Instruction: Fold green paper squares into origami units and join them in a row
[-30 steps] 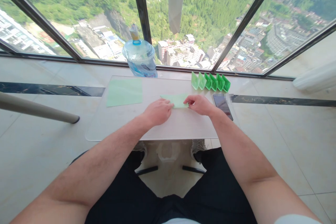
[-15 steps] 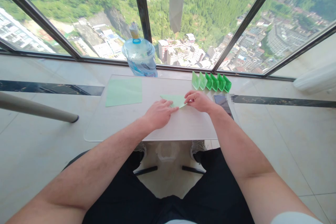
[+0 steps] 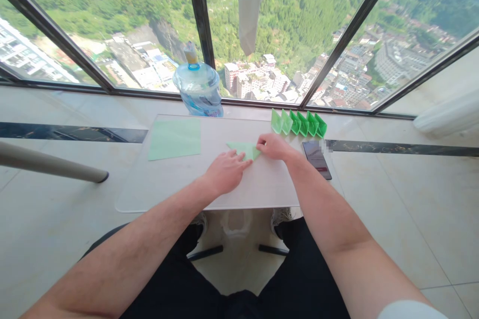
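A pale green folded sheet of paper (image 3: 247, 148) lies on the white table (image 3: 164, 184), its outline roughly triangular. My left hand (image 3: 227, 170) rests on its lower left part, fingers stretched out and pressing it down. At the paper's right corner, my right hand (image 3: 273, 146) pinches the edge between thumb and fingers. Part of the paper is hidden under the left fingertips. Left of it lies a flat pale green sheet of paper (image 3: 174, 138).
Several folded green paper pieces (image 3: 298, 123) stand in a row at the table's back right. A phone (image 3: 317, 160) lies at the right edge. Behind the table, a large water bottle (image 3: 198, 88) stands before the window. A grey pole (image 3: 52, 161) is at left.
My right hand has moved the paper's right corner, and the folded outline now looks more like a triangle. My left hand stays on the paper. The whole view has shifted slightly.
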Demonstrator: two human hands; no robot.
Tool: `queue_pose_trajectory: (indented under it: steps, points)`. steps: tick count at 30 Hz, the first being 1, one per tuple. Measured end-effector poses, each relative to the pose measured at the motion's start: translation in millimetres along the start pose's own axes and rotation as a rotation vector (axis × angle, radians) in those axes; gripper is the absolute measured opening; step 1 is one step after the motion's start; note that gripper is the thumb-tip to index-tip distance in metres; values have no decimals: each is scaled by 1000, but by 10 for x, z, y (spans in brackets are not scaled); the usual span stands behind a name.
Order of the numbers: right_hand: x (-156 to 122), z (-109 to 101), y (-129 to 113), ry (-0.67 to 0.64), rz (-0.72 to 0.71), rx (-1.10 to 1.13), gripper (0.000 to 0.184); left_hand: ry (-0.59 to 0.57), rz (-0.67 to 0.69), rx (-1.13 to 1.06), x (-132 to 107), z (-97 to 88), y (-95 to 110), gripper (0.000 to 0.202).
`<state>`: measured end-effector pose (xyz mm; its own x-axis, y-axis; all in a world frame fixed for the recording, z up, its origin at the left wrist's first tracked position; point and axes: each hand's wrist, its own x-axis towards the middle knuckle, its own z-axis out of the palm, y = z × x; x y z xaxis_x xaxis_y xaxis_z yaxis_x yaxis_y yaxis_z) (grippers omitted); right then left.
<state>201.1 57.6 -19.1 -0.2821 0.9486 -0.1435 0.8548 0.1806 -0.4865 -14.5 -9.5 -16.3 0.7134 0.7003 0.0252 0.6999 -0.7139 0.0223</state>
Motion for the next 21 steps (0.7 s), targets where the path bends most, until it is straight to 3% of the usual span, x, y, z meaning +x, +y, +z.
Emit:
queue_pose_trajectory:
  steps: [10,21]
  points:
    - [-6,-2,-162,-11,104,-147,19,5,-13,-20,3,49,-16,45]
    - [19,72,-180,11,138,-217,22,-2,-34,-53,12,17,-11,40]
